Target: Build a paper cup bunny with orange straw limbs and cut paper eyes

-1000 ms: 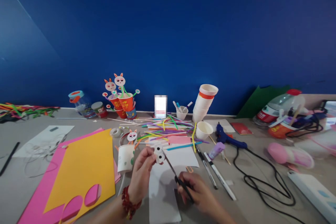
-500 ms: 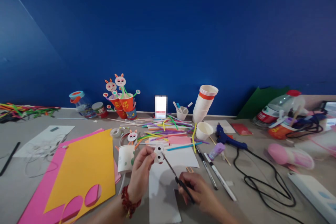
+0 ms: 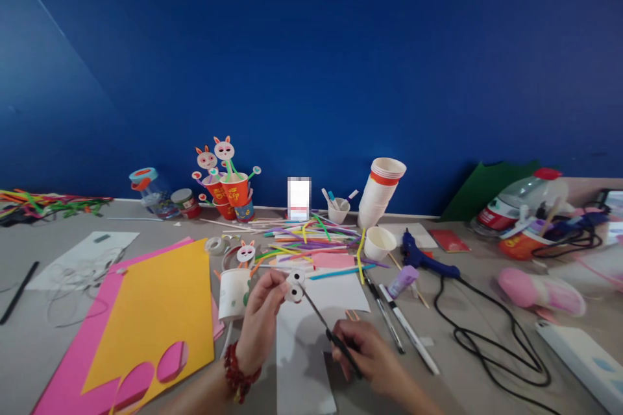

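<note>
Between the thumb and fingers of my left hand (image 3: pixel 265 305) is a small white paper cutout (image 3: pixel 294 288) with two black dots like eyes. My right hand (image 3: pixel 360 343) is closed round the dark handles of a pair of scissors (image 3: pixel 321 319). The scissor blades point up and left, with their tips at the right edge of the cutout. Under both hands lies white paper (image 3: pixel 302 363). Left of my left hand stands a white paper cup (image 3: pixel 234 295), a rabbit face (image 3: pixel 246 253) just above it in view.
Yellow card (image 3: pixel 156 298) with cut holes lies over pink card (image 3: pixel 63 369) on the left. Pipe cleaners (image 3: pixel 311 243) are heaped behind my hands. Pens (image 3: pixel 409 331), a glue stick (image 3: pixel 403 281) and a blue glue gun (image 3: pixel 428 259) with a looping cord lie to the right.
The scissor tips and the cutout stay close together, with barely any movement of either hand. The whole view has shifted very slightly.
</note>
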### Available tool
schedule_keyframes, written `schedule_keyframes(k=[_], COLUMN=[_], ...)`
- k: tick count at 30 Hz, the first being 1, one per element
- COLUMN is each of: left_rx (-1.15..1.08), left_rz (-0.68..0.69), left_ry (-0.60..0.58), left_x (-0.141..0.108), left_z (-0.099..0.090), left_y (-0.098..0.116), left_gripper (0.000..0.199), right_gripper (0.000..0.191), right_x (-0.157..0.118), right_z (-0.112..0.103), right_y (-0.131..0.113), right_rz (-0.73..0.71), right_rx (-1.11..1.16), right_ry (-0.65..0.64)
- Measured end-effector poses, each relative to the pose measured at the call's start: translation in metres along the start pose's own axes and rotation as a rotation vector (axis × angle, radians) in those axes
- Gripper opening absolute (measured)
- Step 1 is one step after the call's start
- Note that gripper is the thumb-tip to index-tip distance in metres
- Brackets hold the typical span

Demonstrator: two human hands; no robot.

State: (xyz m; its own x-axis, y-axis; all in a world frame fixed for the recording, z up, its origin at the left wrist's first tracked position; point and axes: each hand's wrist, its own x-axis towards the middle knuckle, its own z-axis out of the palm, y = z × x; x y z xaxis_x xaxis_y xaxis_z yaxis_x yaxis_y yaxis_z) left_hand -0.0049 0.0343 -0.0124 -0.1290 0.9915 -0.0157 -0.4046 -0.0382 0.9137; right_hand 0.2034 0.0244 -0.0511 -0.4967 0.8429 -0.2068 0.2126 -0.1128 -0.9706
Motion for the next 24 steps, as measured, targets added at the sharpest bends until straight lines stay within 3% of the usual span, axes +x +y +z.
schedule_keyframes(k=[24], left_rx=[0.15], left_rz=[0.088], left_ry=[-0.032], left_x=[0.0], left_z=[-0.008], left_y=[-0.012], left_gripper=[0.021], right_gripper=[0.034], right_x=[-0.001], right_z=[-0.002], right_y=[-0.006], right_rz=[0.059], right_rx=[0.044], right_ry=[-0.053])
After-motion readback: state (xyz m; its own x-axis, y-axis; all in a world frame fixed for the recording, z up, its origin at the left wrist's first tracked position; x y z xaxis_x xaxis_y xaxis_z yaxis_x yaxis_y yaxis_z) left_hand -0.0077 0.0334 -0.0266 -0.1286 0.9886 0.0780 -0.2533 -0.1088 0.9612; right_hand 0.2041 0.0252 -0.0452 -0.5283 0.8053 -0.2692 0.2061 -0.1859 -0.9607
